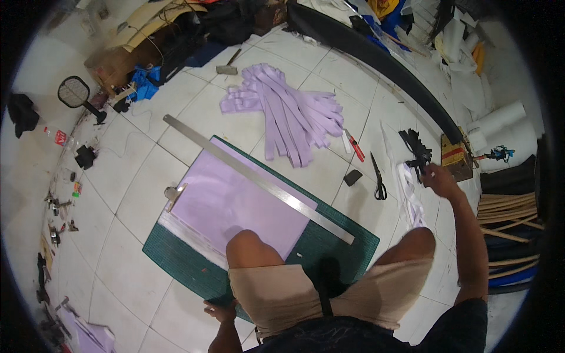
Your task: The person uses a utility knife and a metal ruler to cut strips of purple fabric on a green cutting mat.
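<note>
A floor-level craft workshop: green cutting mat (176,259), long steel ruler (253,176), scissors (378,176), cut lilac strips (294,117) on white tiles.

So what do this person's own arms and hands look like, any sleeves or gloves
Both hands are bare, with no gloves. The right hand leads into a bare forearm, with a dark short sleeve showing only at the upper arm. The left hand and its forearm are bare too. No watch or rings show.

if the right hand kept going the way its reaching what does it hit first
Most likely the black bundle its fingertips already reach from the right hand; beyond lies the long dark strip, though depth is unclear.
</note>
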`<state>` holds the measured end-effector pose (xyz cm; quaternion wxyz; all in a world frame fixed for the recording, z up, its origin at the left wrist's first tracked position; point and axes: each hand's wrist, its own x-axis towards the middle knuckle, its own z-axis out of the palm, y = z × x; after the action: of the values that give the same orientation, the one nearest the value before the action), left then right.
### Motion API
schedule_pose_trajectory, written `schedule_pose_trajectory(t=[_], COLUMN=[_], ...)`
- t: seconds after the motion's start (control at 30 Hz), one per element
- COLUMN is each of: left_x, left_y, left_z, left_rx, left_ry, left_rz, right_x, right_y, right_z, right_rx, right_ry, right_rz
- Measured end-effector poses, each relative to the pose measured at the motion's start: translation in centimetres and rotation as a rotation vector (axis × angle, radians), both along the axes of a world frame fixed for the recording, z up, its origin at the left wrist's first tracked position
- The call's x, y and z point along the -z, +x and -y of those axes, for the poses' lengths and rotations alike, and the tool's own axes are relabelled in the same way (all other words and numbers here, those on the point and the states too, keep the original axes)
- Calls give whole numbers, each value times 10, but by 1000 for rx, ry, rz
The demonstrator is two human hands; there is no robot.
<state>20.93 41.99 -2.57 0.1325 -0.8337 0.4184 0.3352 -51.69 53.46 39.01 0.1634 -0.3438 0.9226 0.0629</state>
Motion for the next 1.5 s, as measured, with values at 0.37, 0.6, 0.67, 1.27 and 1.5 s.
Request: schedule_pose_trajectory(t=[0.37, 0.6, 0.67, 1.27, 1.5], left_x=[43, -8, -23, -227, -222], left_y=[69, 5, -16, -103, -140], left_z=[-19, -48, -69, -272, -81], left_rx=[137, 225, 205, -92, 473], left_ry=[-146, -122, -132, -89, -19], left_rz=[-151, 7, 64, 46, 78], right_x=[106, 291, 312, 358, 372], right_y=[38, -14, 2, 69, 38], right_z=[113, 116, 151, 169, 144], right_rx=[-625, -816, -973, -1157, -1333], right_ry=[-138, 122, 100, -341, -345], right_rz=[304, 580, 741, 1343, 1259])
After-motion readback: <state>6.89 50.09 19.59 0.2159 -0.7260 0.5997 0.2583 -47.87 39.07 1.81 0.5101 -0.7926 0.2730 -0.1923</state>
